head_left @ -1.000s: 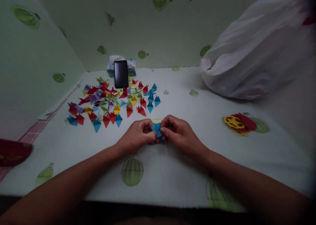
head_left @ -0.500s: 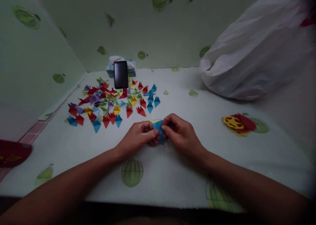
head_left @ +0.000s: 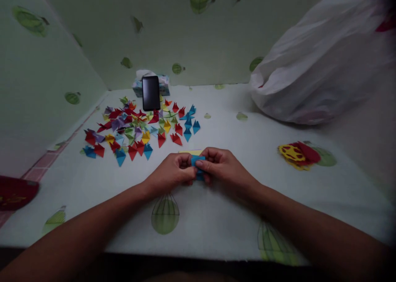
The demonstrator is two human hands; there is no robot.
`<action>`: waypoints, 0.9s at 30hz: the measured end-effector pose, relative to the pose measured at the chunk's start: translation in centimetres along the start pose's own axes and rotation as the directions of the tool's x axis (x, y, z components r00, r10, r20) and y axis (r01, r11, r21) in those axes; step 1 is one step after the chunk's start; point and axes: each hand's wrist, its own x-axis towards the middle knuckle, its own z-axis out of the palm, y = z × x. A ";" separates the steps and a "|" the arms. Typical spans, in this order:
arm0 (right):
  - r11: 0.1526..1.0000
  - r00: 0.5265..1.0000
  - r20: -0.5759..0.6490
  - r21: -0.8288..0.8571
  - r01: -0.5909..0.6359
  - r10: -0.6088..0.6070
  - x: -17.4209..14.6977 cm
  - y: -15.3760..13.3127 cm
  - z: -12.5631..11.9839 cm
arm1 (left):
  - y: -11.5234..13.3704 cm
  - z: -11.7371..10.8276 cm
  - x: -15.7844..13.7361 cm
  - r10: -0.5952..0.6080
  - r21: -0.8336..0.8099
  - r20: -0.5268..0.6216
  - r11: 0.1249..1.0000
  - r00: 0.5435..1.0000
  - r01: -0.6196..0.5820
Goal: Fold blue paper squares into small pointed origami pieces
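Note:
Between my two hands is a small folded piece of blue paper [head_left: 198, 160]. My left hand [head_left: 173, 168] pinches its left side, the thumb over the front. On the other side my right hand [head_left: 221, 166] grips it, with its thumb pressed flat across the blue surface. Fingers cover much of the paper, so its exact shape is hidden. Just behind the hands, a strip of yellow paper [head_left: 190, 152] lies on the table. Farther off to the left spreads a group of small folded paper figures [head_left: 145, 137] in red, blue, yellow, green and purple.
A black phone [head_left: 150, 93] leans against a tissue box [head_left: 165, 85] at the back. A large white plastic bag [head_left: 303, 67] bulges over the right rear. Red and yellow cut-outs [head_left: 298, 154] lie at right. At the left edge sits a red item [head_left: 18, 192] with gold markings.
My right hand has shifted left over the blue paper, its thumb now lying across the front. The hands have come closer together, and more of the yellow paper behind them shows.

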 end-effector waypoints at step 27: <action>0.990 0.984 -0.167 0.114 0.088 -0.068 0.1 0.1 0.3 | -0.2 0.0 0.1 0.125 -0.181 -0.186 0.971 0.975 -0.159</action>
